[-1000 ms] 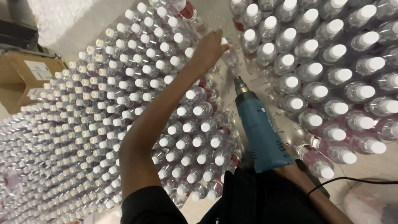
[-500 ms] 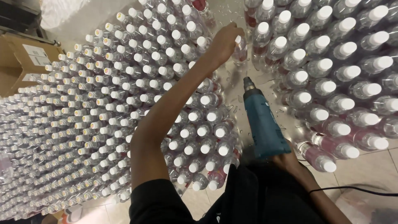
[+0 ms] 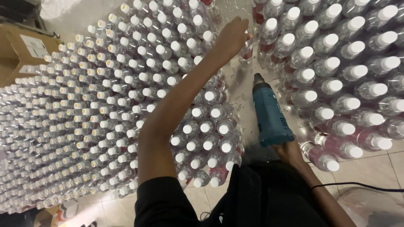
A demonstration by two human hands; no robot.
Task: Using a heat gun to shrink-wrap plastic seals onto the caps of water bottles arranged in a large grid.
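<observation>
Head view: your left hand (image 3: 229, 38) closes around the lone bottle (image 3: 245, 51) standing in the gap between bottle blocks, steadying it, while your right hand (image 3: 286, 149) grips the teal heat gun (image 3: 269, 111), nozzle aimed at it
</observation>
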